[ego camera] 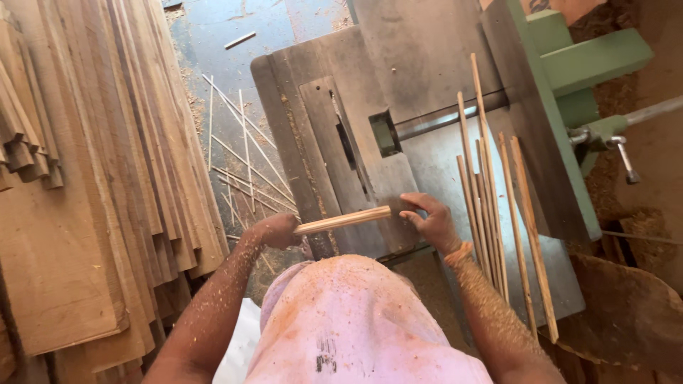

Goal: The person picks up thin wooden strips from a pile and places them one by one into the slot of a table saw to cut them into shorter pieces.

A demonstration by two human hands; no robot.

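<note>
Nearest the head camera was the person's pale pink, sawdust-stained shirt (348, 320), with both dust-coated forearms reaching forward from it. The left hand (274, 230) was closed around one end of a short wooden stick (343, 220), which lay nearly level across the front edge of the table saw (427, 149). The right hand (430, 222) rested open and empty just beside the stick's far end, fingers loosely curled on the steel top and not touching the stick. The saw's blade slot (346, 142) lay ahead of both hands, with a square opening (384, 133) beside it. To the right, a bundle of long thin wooden strips (498, 206) lay lengthwise on the table against the green fence (562, 121), whose clamp handle (625, 158) stuck out further right. Left of the machine, planks (92, 171) were stacked in overlapping layers, and thin offcuts (245, 156) lay scattered on the dusty floor (213, 43). Handling the stick well here seemed to call for a firm hold on its near end, keeping it flat on the table, and keeping the free hand's fingers well to the side of the slot.
</note>
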